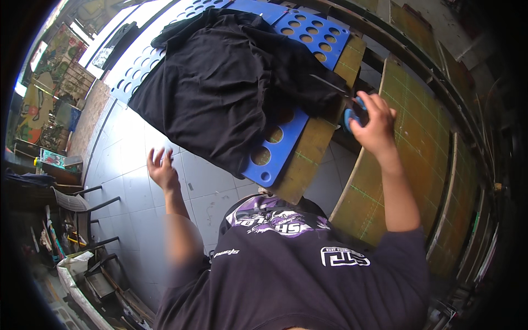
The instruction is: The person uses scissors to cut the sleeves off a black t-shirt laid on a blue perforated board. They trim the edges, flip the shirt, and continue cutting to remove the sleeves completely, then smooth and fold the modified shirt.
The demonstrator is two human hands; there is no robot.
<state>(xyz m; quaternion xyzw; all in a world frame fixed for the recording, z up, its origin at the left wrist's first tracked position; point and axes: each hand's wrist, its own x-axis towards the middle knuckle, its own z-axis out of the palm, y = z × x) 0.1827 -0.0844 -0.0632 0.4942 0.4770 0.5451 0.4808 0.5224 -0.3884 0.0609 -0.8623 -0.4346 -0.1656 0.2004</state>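
A black garment (206, 82) lies spread over a blue perforated board (280, 157), which rests on a narrow yellowish wooden panel (311, 173). My right hand (374, 124), at the garment's right edge, grips blue-handled scissors (355, 115), their blades pointing up-left over the black cloth. My left hand (163, 170) is raised left of the garment's lower edge, with its fingers apart and nothing visible in them.
More yellowish panels with green lines (407, 121) line the right side on a rack. A grey tiled floor (126, 165) shows below. At the left are a grey chair (77, 201), a cluttered shelf (60, 162) and assorted stacked items along the rim.
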